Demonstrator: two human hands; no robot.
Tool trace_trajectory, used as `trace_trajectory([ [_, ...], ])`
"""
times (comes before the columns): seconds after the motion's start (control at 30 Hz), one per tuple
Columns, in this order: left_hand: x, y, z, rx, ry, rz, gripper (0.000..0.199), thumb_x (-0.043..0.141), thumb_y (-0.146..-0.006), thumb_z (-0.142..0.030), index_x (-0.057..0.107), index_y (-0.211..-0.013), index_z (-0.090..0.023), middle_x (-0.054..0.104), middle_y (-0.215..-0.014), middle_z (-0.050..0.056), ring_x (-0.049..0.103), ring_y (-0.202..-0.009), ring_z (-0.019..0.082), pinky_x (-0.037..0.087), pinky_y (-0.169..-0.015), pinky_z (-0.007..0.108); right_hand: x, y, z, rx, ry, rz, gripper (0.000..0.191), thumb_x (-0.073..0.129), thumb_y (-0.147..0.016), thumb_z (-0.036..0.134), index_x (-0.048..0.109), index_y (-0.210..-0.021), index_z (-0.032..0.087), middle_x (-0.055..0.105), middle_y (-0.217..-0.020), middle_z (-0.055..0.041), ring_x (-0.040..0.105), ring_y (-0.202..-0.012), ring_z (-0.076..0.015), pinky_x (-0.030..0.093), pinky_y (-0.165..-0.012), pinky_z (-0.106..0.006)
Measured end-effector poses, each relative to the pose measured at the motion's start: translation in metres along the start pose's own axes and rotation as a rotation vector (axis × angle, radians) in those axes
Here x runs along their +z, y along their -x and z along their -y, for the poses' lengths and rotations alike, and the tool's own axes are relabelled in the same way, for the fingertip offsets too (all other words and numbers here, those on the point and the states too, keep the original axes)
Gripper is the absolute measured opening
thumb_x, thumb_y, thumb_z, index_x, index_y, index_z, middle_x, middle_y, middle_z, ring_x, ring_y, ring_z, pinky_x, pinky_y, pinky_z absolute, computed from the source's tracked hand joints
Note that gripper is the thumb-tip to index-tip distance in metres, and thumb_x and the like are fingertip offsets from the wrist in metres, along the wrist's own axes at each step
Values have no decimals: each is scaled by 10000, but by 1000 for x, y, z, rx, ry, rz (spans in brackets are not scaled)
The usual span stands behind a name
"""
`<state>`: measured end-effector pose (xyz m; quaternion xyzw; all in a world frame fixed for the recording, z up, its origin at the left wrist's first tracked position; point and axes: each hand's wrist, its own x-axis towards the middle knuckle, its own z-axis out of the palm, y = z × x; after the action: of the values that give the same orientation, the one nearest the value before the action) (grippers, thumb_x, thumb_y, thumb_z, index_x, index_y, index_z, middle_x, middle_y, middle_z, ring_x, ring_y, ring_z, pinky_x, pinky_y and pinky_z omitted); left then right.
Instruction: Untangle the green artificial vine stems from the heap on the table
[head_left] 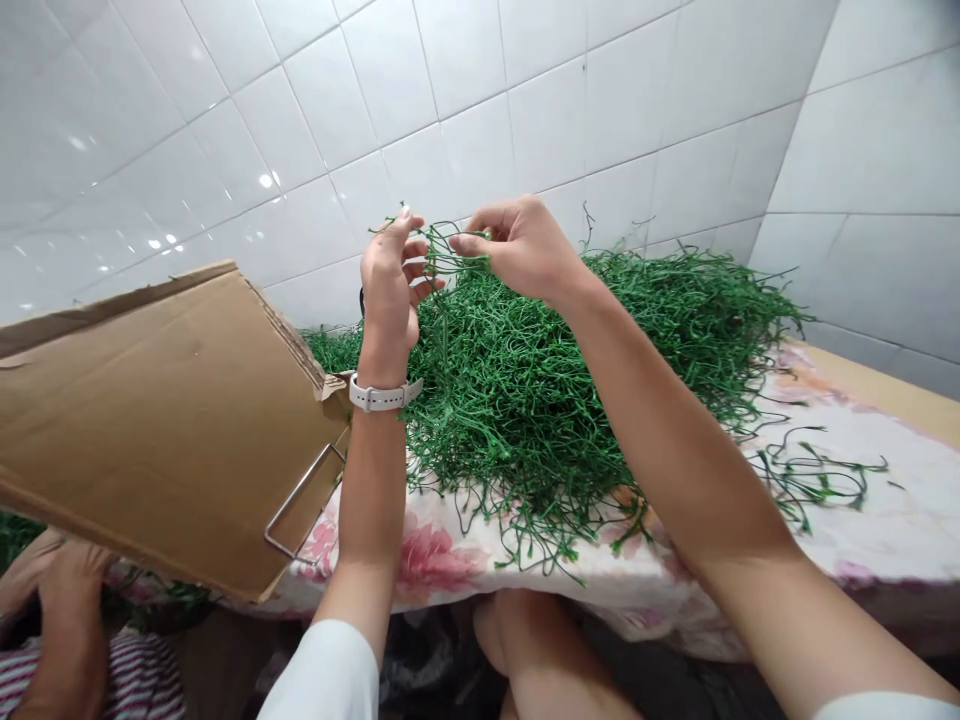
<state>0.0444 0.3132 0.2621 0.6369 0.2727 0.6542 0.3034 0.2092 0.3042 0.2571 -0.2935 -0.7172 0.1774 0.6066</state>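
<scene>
A large tangled heap of thin green strands [525, 400] with small forked tips covers the middle of the table. Above its left part, my right hand [517, 245] pinches the ends of a small bunch of green strands [450, 255] between thumb and fingers. My left hand [391, 280], with a pale watch strap at the wrist, has its fingers curled around the other end of this bunch. A strand tip sticks out past the left thumb. The strands stretch across the gap between both hands. Whether they are wire, plastic or plant stems cannot be made out.
A cardboard sheet or box side [165, 430] stands tilted at left, beside a bent metal wire frame [300, 505]. Loose strands [817, 470] lie at right on the floral tablecloth [892, 530]. Another person's hands [64, 570] show at lower left. A tiled wall [600, 110] rises behind.
</scene>
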Motion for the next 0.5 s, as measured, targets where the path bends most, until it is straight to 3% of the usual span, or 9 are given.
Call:
trace_trajectory([
  [0.1,1,0,6,26,-54,113,323,620,-976,-556,630,-995,-234,643,-822,38,649,-698,131,452,-518,232,-3,0,3,-39,109,-81,422,763,-858,551,579,-657,229,377,-563,27,363,-634,-140,305,-578,-301],
  [0.3,12,0,12,93,-13,7,247,603,-1016,-505,555,-1030,-264,593,-755,-5,544,-559,94,386,-467,233,-2,1,-3,-49,306,-9,402,571,-996,379,580,-634,205,424,-570,7,400,-635,-147,316,-656,-327],
  [0.5,20,10,6,84,11,94,287,670,-976,-493,511,-949,-256,500,-698,-32,415,-459,71,275,-410,251,0,0,-12,-198,498,7,285,481,-1012,243,669,-802,200,672,-821,-59,537,-745,-171,370,-722,-343],
])
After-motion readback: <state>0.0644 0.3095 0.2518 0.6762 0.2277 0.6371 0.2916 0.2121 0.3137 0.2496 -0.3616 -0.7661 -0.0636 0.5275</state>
